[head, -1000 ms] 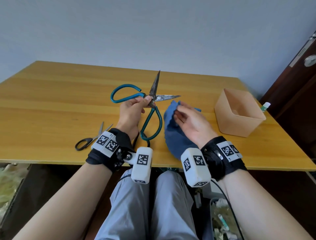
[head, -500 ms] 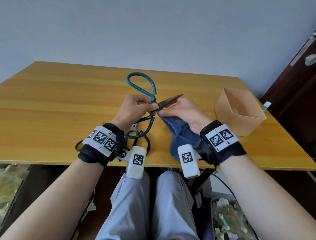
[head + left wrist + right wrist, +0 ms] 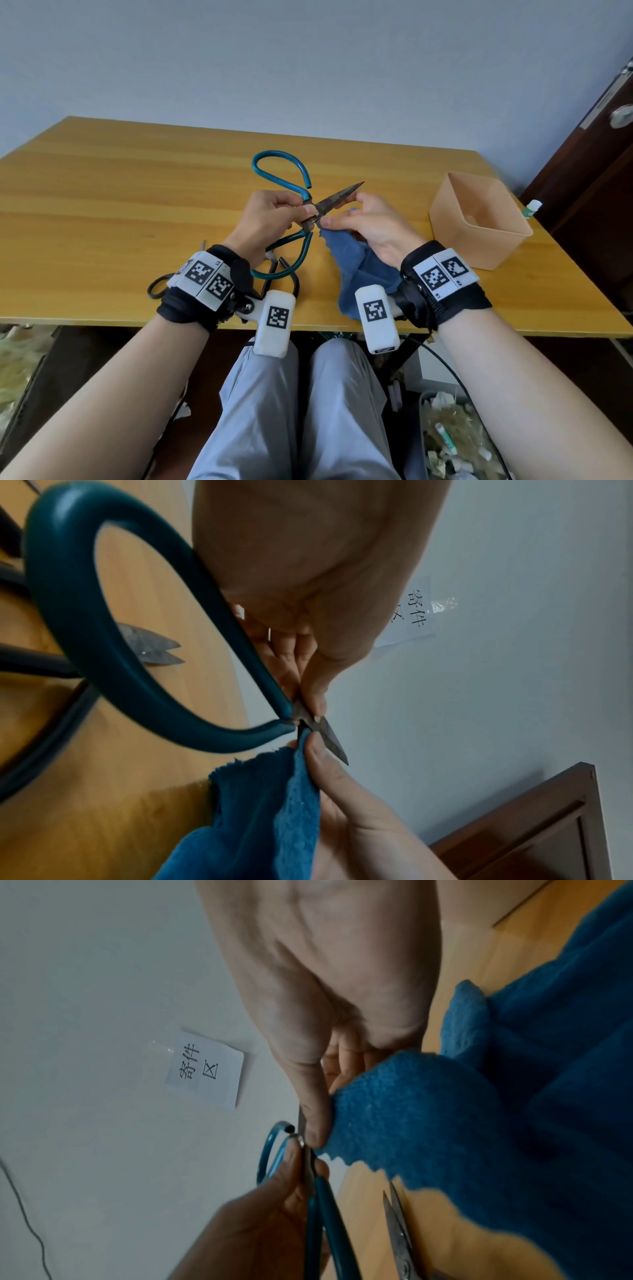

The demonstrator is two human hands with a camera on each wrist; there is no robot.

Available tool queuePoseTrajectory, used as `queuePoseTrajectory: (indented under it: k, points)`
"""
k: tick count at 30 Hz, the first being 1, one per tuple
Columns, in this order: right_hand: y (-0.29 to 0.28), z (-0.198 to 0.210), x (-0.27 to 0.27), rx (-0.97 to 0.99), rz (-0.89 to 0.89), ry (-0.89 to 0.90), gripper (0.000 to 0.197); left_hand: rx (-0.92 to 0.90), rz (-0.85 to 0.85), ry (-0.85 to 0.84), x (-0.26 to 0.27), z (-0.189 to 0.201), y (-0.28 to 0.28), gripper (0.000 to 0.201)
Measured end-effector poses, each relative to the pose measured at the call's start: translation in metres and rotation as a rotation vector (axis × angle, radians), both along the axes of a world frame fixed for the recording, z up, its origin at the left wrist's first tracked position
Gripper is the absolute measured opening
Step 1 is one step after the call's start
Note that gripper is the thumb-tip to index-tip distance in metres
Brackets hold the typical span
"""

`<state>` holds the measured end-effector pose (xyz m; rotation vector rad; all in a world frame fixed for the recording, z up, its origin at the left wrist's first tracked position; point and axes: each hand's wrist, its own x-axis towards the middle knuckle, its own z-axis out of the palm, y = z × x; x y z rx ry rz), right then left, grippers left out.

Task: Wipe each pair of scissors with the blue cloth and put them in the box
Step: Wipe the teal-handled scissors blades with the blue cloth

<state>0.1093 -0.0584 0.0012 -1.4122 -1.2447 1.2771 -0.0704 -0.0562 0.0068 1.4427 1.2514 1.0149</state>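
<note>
The left hand (image 3: pixel 265 219) pinches the large teal-handled steel scissors (image 3: pixel 301 205) at the pivot (above the wooden table (image 3: pixel 102 192)); the right hand (image 3: pixel 368 226) clamps the blue terry cloth (image 3: pixel 356 263) round one blade; the beige plastic box (image 3: pixel 479 219) stands well to the right.

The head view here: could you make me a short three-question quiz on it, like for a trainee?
1. True or false: the box already holds scissors.
2. Which hand grips the teal-handled scissors? A left hand, B right hand
3. Fill in: the right hand pinches the blue ___ against the blade.

Key: 1 false, no scissors are visible inside; 2 A; 3 cloth.
</note>
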Motion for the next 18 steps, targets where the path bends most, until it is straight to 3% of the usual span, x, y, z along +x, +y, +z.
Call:
queuePoseTrajectory:
  k: [5,12,14,18]
  points:
    - [-0.001,-0.003,0.008,0.072,-0.084,0.006,0.022,0.014,0.01,-0.003,-0.007,-0.006,0.0,0.017]
    - [0.009,-0.005,0.028,0.168,-0.502,0.069,0.019,0.004,-0.034,0.045,-0.023,-0.002,0.005,0.018]
    - [0.01,-0.002,0.027,0.184,-0.491,0.113,0.016,0.013,-0.047,0.055,-0.024,-0.001,0.007,0.019]
    - [0.005,0.004,0.013,0.135,-0.234,0.214,0.018,0.031,-0.06,0.049,-0.019,0.0,0.009,0.017]
